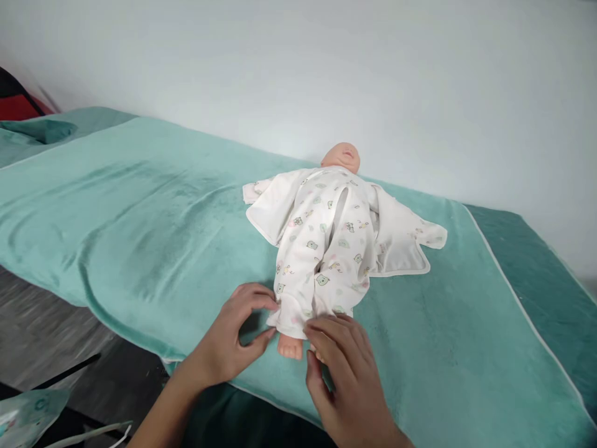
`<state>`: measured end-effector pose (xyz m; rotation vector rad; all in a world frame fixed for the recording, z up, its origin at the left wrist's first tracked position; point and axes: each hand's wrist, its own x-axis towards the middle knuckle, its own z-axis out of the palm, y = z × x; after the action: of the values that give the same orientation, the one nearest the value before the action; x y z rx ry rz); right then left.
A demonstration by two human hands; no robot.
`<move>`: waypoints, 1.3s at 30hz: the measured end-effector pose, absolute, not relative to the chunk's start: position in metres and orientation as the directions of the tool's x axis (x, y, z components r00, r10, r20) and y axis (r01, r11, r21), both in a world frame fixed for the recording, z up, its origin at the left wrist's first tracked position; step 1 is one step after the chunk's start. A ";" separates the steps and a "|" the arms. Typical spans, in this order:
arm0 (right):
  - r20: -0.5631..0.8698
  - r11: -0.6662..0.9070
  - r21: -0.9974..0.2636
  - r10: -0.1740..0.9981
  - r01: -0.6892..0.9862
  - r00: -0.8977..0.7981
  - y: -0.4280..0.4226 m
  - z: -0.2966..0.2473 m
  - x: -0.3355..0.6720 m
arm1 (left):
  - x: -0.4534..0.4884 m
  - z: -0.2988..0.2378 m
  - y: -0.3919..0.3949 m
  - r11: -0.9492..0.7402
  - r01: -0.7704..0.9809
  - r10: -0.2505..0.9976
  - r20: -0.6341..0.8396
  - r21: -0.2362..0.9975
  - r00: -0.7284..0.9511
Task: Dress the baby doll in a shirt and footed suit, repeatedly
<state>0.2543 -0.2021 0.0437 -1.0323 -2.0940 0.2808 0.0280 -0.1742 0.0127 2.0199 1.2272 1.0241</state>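
Observation:
A baby doll (342, 157) lies on its back, feet toward me, in white printed trousers (303, 249) and a white jacket (401, 236) spread open at both sides. My left hand (233, 333) holds the outer edge of the cuff on the left-hand trouser leg, index finger and thumb on the cloth. At the inner side of that cuff, my right hand (345, 367) has its curled fingers on the cloth, with the thumb below. One bare foot (290, 347) sticks out of the cuff between my hands. The other foot is mostly hidden behind my right hand.
A green cloth (177, 205) covers the table, wrinkled at the left, against a white wall (298, 68). A darker green surface (527, 249) shows at the right. At the lower left are a plastic bag (32, 414) and a pale cord (88, 434).

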 end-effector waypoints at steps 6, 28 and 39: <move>0.519 0.527 -0.408 0.806 0.745 -0.285 -0.199 0.037 0.236 | 0.039 0.009 -0.178 -0.486 0.491 0.874 0.405 0.723 0.269; 0.471 0.367 -0.531 0.877 0.764 -0.094 -0.219 0.014 0.282 | 0.100 0.048 -0.219 -0.667 0.591 0.725 0.577 0.453 0.376; 0.467 0.515 -0.837 0.848 0.183 -0.250 -0.212 0.028 0.290 | 0.105 0.050 -0.201 -0.663 0.606 0.739 0.510 0.439 0.440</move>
<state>0.2900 -0.2121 0.0283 -0.8726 -1.7349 0.8133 0.1053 -0.2012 0.0502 2.4987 1.1821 1.0298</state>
